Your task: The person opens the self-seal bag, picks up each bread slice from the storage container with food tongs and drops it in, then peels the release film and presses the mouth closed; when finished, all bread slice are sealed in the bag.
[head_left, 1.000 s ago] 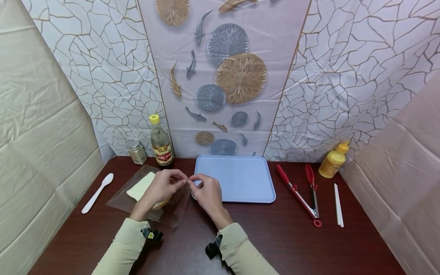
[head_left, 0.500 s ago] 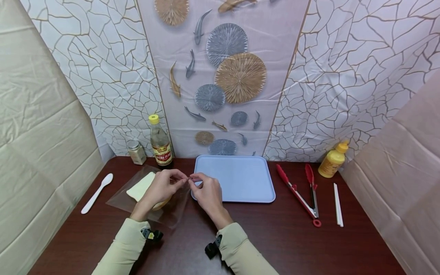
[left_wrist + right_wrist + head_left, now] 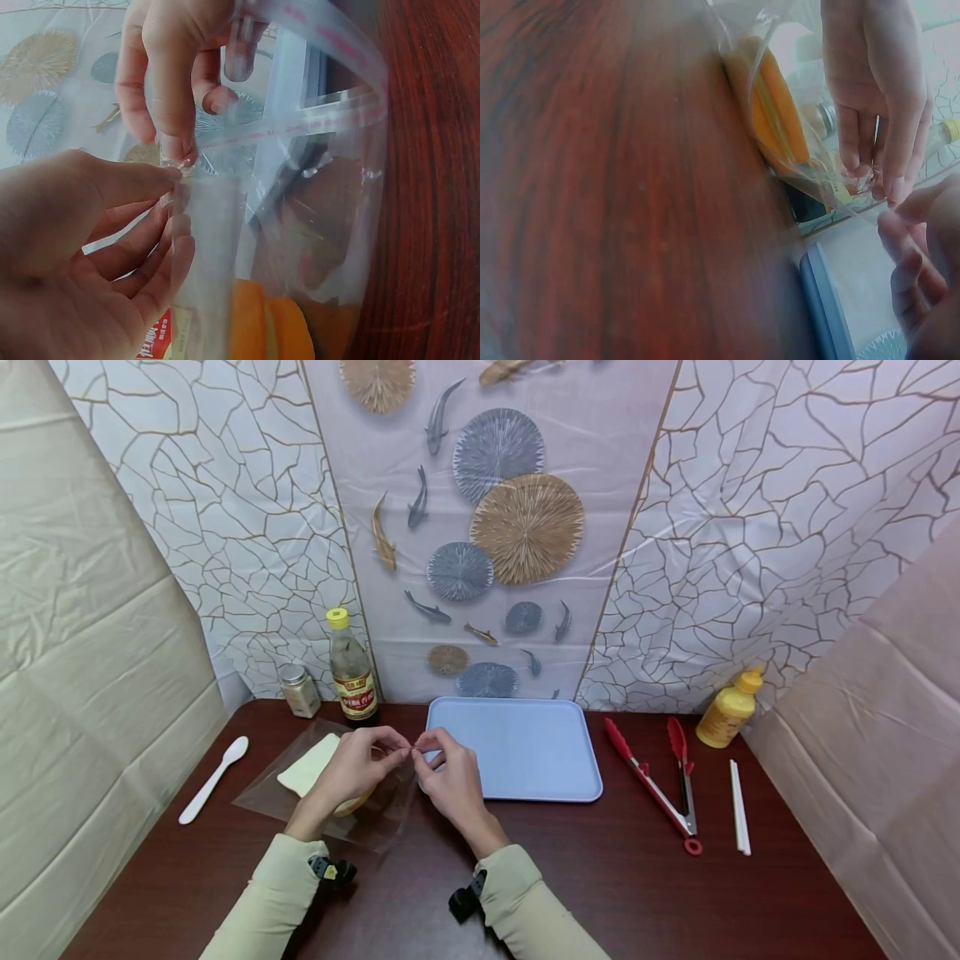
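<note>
A clear zip bag with a pink-printed strip at its mouth lies at the left of the table. Inside are bread slices, whose brown crust shows in both wrist views. With thumb and fingertips my left hand pinches the bag's edge near its mouth. My right hand pinches the same edge just beside it, so the fingertips of both hands almost meet. In the left wrist view the mouth strip loops away from the fingers, its two sides apart. My left hand and forearm cover part of the bread in the head view.
A blue tray lies just right of the bag. Behind the bag stand a sauce bottle and a shaker jar. A white spoon is at left; red tongs, white chopsticks and a yellow squeeze bottle are at right.
Both hands stay at nearly the same spot on the bag's edge. The right fingers have shifted very slightly; the bag and bread lie as before.
</note>
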`<state>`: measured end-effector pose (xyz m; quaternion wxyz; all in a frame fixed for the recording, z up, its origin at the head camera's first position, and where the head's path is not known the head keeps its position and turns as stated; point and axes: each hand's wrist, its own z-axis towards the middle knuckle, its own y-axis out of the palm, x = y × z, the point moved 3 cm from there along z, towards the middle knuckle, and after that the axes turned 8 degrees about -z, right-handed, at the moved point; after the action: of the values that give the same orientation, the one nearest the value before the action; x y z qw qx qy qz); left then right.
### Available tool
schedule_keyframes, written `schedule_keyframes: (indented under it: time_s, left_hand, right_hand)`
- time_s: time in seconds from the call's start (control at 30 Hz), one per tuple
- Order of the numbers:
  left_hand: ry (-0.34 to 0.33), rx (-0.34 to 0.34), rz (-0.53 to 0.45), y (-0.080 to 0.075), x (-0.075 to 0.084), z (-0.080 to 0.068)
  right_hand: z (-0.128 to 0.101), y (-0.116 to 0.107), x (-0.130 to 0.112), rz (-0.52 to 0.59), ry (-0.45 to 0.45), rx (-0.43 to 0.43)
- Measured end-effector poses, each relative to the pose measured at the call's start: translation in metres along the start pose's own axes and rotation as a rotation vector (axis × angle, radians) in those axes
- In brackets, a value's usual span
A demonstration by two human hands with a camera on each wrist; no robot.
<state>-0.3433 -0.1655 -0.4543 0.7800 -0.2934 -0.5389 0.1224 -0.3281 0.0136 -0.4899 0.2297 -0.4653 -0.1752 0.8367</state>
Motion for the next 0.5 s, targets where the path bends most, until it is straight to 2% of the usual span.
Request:
schedule_keyframes:
  time_s: [0.17,0.33,0.5]
  left_hand:
    - [-0.010,-0.012,0.009,0.0027,-0.0012,0.0007]
    - [-0.015,-0.011,-0.001,0.0035,-0.0014,0.0008]
    - [-0.019,-0.005,-0.011,0.0017,-0.0001,0.0005]
  right_hand:
    - [-0.0012,-0.0021,-0.0016,-0.103,0.013,0.023]
    - [-0.0008,-0.0023,-0.0019,-0.135,0.031,0.030]
    - [-0.0008,-0.0025,-0.0023,-0.161,0.011,0.026]
